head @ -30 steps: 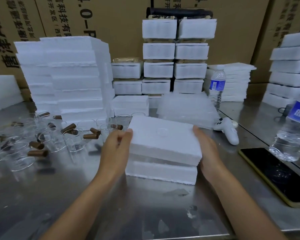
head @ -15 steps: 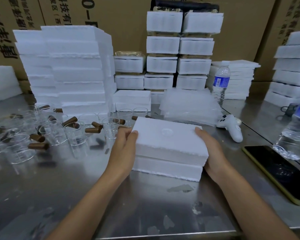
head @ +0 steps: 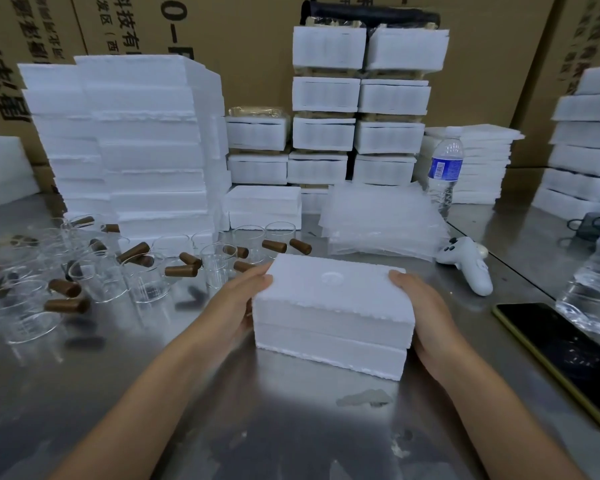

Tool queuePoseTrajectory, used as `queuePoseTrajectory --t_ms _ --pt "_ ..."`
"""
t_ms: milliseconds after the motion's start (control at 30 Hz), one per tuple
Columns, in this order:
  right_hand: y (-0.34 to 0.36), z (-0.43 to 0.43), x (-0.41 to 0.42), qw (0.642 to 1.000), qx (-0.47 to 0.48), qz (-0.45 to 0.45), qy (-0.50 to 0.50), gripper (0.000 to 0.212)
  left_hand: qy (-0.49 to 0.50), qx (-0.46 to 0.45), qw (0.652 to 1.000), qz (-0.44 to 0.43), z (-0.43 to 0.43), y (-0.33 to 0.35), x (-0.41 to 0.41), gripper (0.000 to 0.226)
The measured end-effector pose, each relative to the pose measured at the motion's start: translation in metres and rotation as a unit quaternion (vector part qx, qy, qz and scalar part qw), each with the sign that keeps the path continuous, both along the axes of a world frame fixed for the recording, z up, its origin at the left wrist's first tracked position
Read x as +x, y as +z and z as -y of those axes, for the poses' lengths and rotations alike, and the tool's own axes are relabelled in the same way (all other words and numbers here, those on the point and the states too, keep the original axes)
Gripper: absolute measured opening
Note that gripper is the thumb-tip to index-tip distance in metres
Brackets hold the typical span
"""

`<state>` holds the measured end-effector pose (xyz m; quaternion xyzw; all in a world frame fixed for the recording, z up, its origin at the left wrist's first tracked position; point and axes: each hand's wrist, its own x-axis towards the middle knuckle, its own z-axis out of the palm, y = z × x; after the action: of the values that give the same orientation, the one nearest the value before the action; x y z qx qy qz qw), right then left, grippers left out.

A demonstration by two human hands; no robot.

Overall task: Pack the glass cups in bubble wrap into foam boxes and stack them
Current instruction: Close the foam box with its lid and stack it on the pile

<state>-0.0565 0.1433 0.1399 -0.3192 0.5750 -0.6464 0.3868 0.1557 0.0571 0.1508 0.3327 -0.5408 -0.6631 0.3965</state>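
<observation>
The white foam box (head: 333, 306) sits shut in the middle of the shiny metal table (head: 291, 427). The left hand (head: 239, 303) presses flat on its left side, fingers straight and close together. The right hand (head: 423, 317) touches its right side, thumb by the top edge; I cannot tell how its other fingers lie. Glass cups (head: 219, 268) stand to the left. Bubble wrap (head: 378, 223) lies behind the box. A phone (head: 561, 348) lies to the right.

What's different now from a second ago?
The foam lid came down and settled onto the base; a second ago it was raised and tilted. The left hand and right hand stayed on its ends. The cups did not move.
</observation>
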Motion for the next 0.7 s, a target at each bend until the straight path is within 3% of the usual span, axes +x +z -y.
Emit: queuePoseTrajectory --t_ms 167,400,567,667,700 --pt "0.000 -0.002 0.001 1.000 -0.009 0.013 0.017 0.034 0.028 0.006 1.000 0.001 0.003 -0.006 0.000 0.022" --pt "0.003 -0.011 0.002 0.999 0.033 -0.002 -0.020 0.035 0.092 0.029 0.995 0.025 0.001 -0.018 -0.004 0.021" --pt "0.007 -0.029 0.003 0.998 0.053 0.004 0.035 0.032 0.091 0.068 0.994 0.009 0.000 -0.022 -0.008 0.020" --pt "0.002 -0.027 0.007 0.996 0.067 0.018 0.057 0.064 0.119 0.073 0.990 0.009 0.000 -0.021 -0.009 0.025" --pt "0.001 -0.026 0.010 0.997 0.055 0.021 0.056 0.064 0.139 0.070 0.988 0.007 -0.001 -0.020 -0.009 0.024"
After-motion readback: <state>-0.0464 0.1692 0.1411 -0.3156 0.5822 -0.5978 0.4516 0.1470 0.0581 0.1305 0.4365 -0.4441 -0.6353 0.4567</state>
